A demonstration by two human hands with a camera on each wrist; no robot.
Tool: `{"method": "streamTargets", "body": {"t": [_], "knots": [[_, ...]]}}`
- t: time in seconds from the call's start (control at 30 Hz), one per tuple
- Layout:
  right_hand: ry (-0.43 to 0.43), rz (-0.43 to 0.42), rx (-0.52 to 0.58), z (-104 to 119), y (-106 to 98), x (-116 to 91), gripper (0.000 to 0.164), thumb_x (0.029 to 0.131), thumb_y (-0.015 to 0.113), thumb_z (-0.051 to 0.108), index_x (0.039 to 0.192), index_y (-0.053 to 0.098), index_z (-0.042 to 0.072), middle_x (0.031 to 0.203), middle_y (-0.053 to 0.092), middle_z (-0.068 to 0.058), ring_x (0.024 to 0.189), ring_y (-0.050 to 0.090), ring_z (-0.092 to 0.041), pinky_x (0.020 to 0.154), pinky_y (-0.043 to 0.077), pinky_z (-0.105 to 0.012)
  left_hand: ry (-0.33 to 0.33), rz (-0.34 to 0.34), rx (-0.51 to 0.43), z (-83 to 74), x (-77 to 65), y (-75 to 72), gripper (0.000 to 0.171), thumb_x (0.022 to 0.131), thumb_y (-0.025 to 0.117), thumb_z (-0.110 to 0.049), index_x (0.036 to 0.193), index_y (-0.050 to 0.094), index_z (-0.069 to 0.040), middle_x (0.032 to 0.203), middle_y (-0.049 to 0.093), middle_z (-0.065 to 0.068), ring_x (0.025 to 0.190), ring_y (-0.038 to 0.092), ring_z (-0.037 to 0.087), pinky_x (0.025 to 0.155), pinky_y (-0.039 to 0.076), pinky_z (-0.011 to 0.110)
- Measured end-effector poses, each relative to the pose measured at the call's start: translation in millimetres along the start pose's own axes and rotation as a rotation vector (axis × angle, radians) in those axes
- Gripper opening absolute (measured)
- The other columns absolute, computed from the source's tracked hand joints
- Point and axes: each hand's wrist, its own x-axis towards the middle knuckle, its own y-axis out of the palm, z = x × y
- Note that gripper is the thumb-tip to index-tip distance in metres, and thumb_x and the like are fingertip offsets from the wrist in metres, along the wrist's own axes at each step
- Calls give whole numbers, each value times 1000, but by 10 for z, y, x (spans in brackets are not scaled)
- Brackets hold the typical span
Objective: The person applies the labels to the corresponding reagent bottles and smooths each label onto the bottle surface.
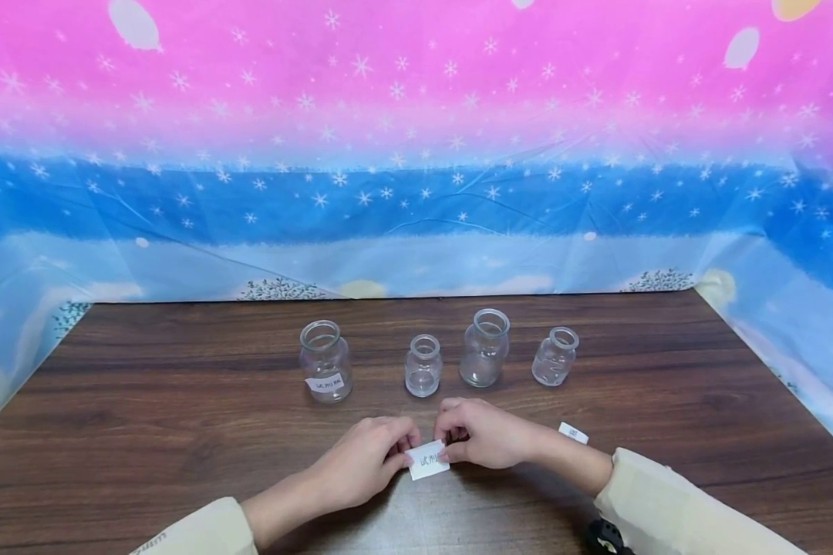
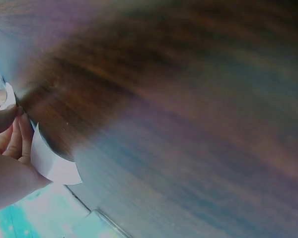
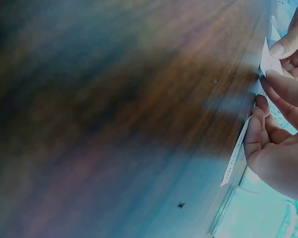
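Note:
Above the near middle of the table, both hands hold a small white paper label with handwritten characters. My left hand pinches its left edge between thumb and fingers. At the opposite edge, my right hand pinches it, the thumb covering part of the writing. A curved white paper piece shows beside the fingers in the left wrist view, and a narrow paper strip edge-on in the right wrist view. Beyond the hands stand a small glass jar and a larger glass jar, both upright and without lids.
A large glass jar with a white label on its front stands at the left. To the right is another small jar. A white paper piece lies beyond the right forearm on the wooden table.

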Motion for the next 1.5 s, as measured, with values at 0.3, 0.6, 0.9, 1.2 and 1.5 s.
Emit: {"method": "streamTargets", "body": {"t": [0.3, 0.6, 0.9, 1.2, 1.5], "knots": [[-8, -1, 56, -5, -28, -3, 9, 82, 65, 6, 75, 61, 8, 74, 45, 9, 68, 42, 0, 60, 40, -19, -7, -1, -38, -2, 4, -20, 15, 78, 65, 2, 84, 57, -10, 73, 54, -6, 66, 49, 1, 60, 43, 20], [72, -1, 271, -33, -98, -39, 7, 84, 63, 6, 78, 63, 5, 68, 56, 5, 57, 47, -2, 53, 40, -19, -61, -29, -141, -42, 76, -138, 9, 81, 63, 0, 84, 61, -8, 72, 57, -6, 66, 51, 3, 62, 44, 23], [116, -39, 342, -15, -149, -109, 9, 86, 60, 6, 79, 63, 2, 69, 60, -1, 61, 52, -9, 56, 41, -21, -83, -9, -247, -59, 100, -197, 11, 81, 62, 1, 75, 63, -8, 64, 58, -6, 59, 52, 3, 57, 44, 20], [126, -37, 353, -11, -161, -131, 8, 86, 60, 6, 80, 63, 1, 69, 59, -3, 60, 51, -11, 55, 40, -20, -99, 3, -276, -54, 92, -181, 8, 85, 61, -5, 78, 63, -7, 68, 61, -3, 59, 55, 7, 57, 45, 20], [130, -98, 358, 6, -152, -132, 5, 83, 63, 4, 85, 61, 0, 73, 61, -3, 64, 55, -11, 58, 45, -23, -74, -11, -240, -27, 92, -184, 10, 85, 60, -4, 76, 63, -8, 67, 60, -5, 58, 50, 2, 55, 44, 20]]}}
